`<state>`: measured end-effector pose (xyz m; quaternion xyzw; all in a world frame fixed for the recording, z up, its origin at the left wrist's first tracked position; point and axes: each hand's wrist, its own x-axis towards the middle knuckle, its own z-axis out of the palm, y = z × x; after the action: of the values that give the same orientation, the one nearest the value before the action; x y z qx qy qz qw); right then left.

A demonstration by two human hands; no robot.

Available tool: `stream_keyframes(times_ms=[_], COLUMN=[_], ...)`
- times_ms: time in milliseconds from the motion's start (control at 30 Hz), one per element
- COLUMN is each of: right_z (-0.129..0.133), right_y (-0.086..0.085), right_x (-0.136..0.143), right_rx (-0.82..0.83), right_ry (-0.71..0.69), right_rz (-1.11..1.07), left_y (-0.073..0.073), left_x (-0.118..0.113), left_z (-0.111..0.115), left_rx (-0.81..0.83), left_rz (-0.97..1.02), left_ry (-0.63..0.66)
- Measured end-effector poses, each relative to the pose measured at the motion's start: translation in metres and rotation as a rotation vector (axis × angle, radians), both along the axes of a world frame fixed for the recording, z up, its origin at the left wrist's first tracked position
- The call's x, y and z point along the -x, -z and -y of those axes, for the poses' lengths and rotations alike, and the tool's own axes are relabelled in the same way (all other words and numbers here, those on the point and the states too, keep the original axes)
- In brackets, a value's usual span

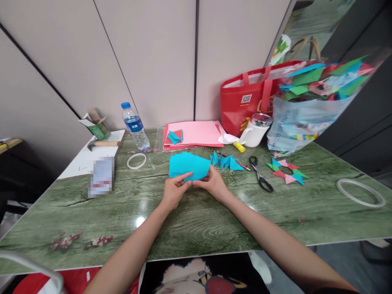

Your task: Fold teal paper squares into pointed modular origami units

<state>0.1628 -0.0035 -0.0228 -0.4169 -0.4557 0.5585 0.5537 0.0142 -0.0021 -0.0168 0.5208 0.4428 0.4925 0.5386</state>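
A fanned stack of blue paper sheets (186, 165) is held just above the table's middle. My left hand (176, 188) grips its lower edge with thumb and fingers, the index finger lying across the front. At the lower right corner, my right hand (212, 183) pinches the same sheets; some of its fingers are behind the paper. Several folded blue paper pieces (226, 161) lie just behind my right hand. To their right are black-handled scissors (260, 174) and a ring of folded coloured paper (287, 171).
Pink and red paper (199, 134) lies by the wall, near a water bottle (135, 127). A hammer (104, 143) and white roll ring (136, 161) are at left. A white mug (255, 132), yellow glue stick (239, 147), red bag (235, 106) and plastic bag (294, 122) stand right.
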Motion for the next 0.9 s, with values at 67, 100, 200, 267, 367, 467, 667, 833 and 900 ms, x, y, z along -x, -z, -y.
stream_keyframes(times_ms=[67, 100, 200, 267, 367, 467, 667, 833, 900], right_z=[0.000, -0.001, -0.003, -0.004, -0.005, -0.005, -0.005, -0.007, -0.007], right_y=[0.002, 0.002, 0.004, 0.004, 0.004, 0.004, 0.004, 0.004, 0.004], right_x=[0.000, 0.000, -0.002, -0.003, -0.004, -0.005, -0.007, -0.012, -0.013], right_rx=[-0.009, -0.007, 0.026, 0.061, 0.096, 0.092, 0.083, 0.081, 0.085], right_ry=[0.006, 0.000, -0.043, -0.059, -0.059, -0.070, -0.161, -0.244, -0.259], right_rz=[0.007, -0.002, -0.058, -0.082, -0.101, -0.122, -0.136, -0.171, -0.173], left_y=[-0.003, -0.005, -0.007, -0.006, -0.002, 0.002, 0.003, 0.002, 0.002], left_x=[-0.001, -0.001, -0.001, 0.000, 0.002, 0.006, 0.012, 0.013, 0.013], left_z=[0.001, 0.002, 0.002, 0.001, -0.002, -0.006, -0.010, -0.011, -0.010], left_rx=[0.004, 0.007, 0.005, -0.005, -0.013, 0.002, 0.041, 0.058, 0.062], left_rz=[-0.005, -0.003, -0.004, -0.022, -0.061, -0.082, -0.027, 0.025, 0.017], left_ry=[0.003, 0.003, 0.000, -0.001, 0.019, 0.062, 0.130, 0.146, 0.143])
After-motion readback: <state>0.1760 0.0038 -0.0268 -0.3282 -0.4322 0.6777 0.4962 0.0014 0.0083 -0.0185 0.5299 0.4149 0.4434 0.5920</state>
